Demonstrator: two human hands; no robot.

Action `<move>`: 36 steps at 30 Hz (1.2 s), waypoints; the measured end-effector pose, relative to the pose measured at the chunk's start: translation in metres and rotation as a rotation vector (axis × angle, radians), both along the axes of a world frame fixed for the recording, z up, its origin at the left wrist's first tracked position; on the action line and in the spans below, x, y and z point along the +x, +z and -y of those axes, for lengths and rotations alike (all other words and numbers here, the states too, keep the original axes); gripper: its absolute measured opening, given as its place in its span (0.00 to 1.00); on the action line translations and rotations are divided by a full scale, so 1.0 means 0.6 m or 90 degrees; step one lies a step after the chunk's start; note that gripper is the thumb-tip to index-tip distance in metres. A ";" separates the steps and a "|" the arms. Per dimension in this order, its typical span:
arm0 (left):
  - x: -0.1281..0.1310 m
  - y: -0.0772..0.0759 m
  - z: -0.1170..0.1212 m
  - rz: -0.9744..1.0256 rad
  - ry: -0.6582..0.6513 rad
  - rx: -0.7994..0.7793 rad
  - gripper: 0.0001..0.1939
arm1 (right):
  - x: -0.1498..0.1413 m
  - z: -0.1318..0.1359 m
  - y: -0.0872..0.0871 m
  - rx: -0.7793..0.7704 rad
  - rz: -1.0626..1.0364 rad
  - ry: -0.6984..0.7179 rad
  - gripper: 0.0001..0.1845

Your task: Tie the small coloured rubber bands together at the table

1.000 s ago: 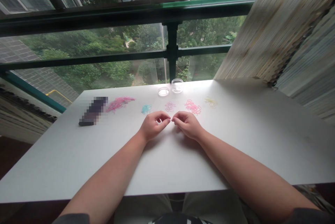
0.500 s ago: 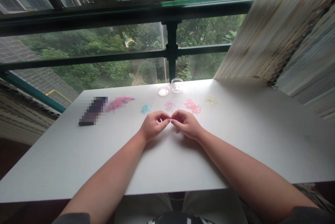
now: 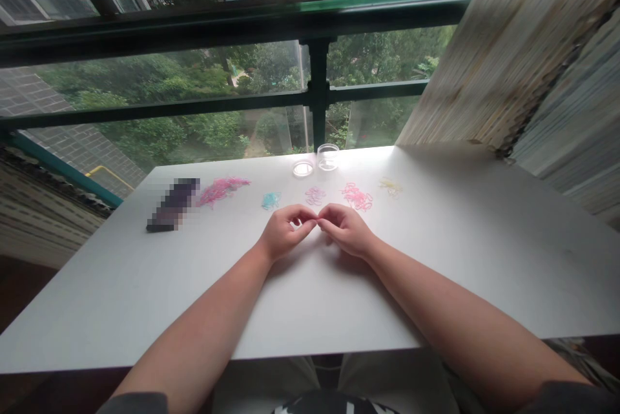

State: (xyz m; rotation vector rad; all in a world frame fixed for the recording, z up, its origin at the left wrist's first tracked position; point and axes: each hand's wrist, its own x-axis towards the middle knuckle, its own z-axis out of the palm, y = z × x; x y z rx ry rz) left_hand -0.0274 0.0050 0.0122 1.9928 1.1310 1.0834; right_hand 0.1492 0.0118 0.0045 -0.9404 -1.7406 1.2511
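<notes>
My left hand (image 3: 287, 230) and my right hand (image 3: 347, 229) meet fingertip to fingertip above the white table (image 3: 310, 317). Thumb and forefinger of each are pinched together; whatever sits between them is too small to make out. Just beyond the hands lie small piles of thin rubber-band-like loops: a turquoise pile (image 3: 270, 200), a lilac pile (image 3: 315, 196), a pink pile (image 3: 357, 197) and a pale yellow pile (image 3: 390, 186). Farther left spreads a larger mixed pile (image 3: 223, 190), mostly pink.
A clear round container (image 3: 328, 157) stands at the table's back edge, beside a clear shallow lid or dish (image 3: 303, 169). A dark, pixelated flat object (image 3: 173, 205) lies at the left. Behind the table are a green railing (image 3: 213, 104) and window; a striped curtain (image 3: 445, 65) hangs right.
Both hands stay almost in place, fingertips still together, with only a very slight shift to the right where they meet. The piles and containers look the same.
</notes>
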 end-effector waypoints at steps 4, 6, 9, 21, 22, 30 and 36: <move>0.000 0.000 0.001 -0.002 0.003 -0.004 0.08 | 0.000 -0.001 -0.003 0.012 0.011 -0.017 0.08; 0.000 0.001 0.001 0.000 0.005 -0.004 0.08 | 0.000 -0.001 -0.004 0.017 0.014 -0.019 0.08; -0.002 0.001 0.000 0.009 0.005 -0.004 0.08 | 0.000 -0.001 -0.003 0.015 0.013 -0.011 0.07; -0.002 0.004 0.001 0.006 -0.011 -0.014 0.08 | -0.001 0.001 -0.002 0.068 0.049 -0.020 0.06; -0.001 0.005 0.001 0.004 -0.014 -0.014 0.08 | -0.001 0.001 -0.003 0.075 0.052 -0.023 0.05; -0.001 0.006 0.001 -0.011 -0.010 -0.011 0.08 | 0.000 -0.001 -0.006 0.092 0.065 -0.036 0.05; -0.001 0.003 0.001 -0.008 0.004 -0.009 0.07 | 0.003 -0.003 -0.002 0.110 0.074 -0.048 0.05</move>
